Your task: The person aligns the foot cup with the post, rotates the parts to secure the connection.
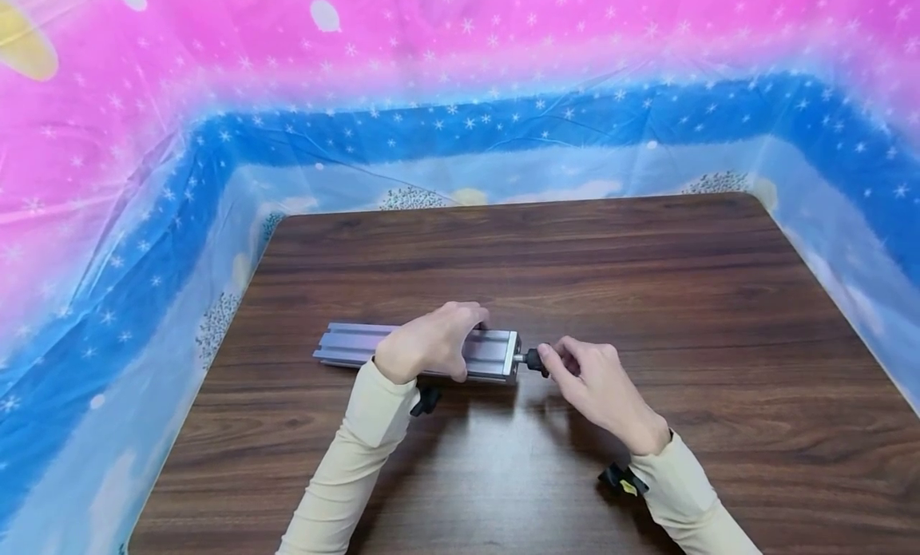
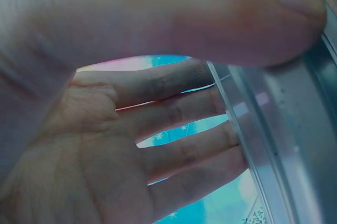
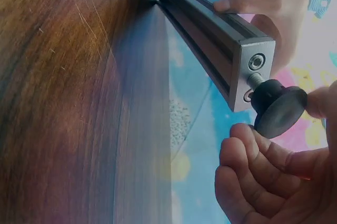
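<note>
A silvery aluminium profile (image 1: 492, 354) with grooved sides lies crosswise on the table. My left hand (image 1: 430, 346) grips it from above near its middle, with the thumb on the near side and the fingers over the far side. A metal end plate (image 3: 242, 79) with screws caps its right end. From that plate a threaded stem (image 3: 255, 80) sticks out, carrying a black levelling foot (image 3: 281, 112) with a round flat base. My right hand (image 1: 604, 386) pinches the foot between thumb and fingers. In the left wrist view, the thumb (image 2: 237, 21) presses against the profile.
The dark wood-grain table (image 1: 575, 259) extends around the profile on all sides. A pink and blue cloth (image 1: 446, 124) with snowflakes hangs behind and beside it. Black wrist mounts (image 1: 622, 480) sit below both cuffs.
</note>
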`<state>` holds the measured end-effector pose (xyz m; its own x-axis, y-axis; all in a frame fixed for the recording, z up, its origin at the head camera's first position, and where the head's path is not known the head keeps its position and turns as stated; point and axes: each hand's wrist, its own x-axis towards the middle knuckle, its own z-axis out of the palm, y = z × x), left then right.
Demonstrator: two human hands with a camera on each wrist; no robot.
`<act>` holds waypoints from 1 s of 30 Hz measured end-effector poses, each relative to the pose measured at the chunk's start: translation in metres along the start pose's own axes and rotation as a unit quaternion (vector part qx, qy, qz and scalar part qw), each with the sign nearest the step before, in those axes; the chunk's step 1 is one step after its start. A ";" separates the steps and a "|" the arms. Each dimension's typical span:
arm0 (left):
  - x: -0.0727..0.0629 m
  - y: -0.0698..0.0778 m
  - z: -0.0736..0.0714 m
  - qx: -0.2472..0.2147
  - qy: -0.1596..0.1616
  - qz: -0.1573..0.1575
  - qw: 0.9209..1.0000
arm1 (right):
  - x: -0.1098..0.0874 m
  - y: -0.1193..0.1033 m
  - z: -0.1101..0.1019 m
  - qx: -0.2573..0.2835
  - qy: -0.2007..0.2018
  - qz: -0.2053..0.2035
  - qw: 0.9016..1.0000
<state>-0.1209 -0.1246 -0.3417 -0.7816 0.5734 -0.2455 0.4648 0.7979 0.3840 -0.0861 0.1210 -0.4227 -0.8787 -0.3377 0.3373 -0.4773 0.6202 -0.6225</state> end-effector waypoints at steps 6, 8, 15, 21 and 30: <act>-0.002 0.001 0.000 -0.002 -0.002 -0.008 1.000 | -0.003 0.002 -0.003 -0.002 0.002 -0.029 1.000; -0.002 0.001 0.000 -0.002 -0.001 -0.008 1.000 | -0.004 0.004 -0.004 0.005 0.011 -0.060 0.998; -0.003 -0.001 0.001 -0.003 0.006 -0.006 1.000 | -0.005 0.009 -0.002 0.025 0.035 -0.187 0.981; -0.007 -0.001 0.002 -0.008 0.012 0.002 1.000 | -0.007 0.008 0.000 0.013 0.059 -0.192 0.980; -0.008 -0.001 0.001 -0.006 0.023 0.020 1.000 | -0.007 0.006 0.003 -0.010 0.089 -0.165 0.982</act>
<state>-0.1148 -0.1294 -0.3413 -0.7804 0.5959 -0.1891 0.4912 0.7715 0.4043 -0.0829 0.1253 -0.4312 -0.6613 -0.3945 0.6379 -0.7347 0.5120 -0.4450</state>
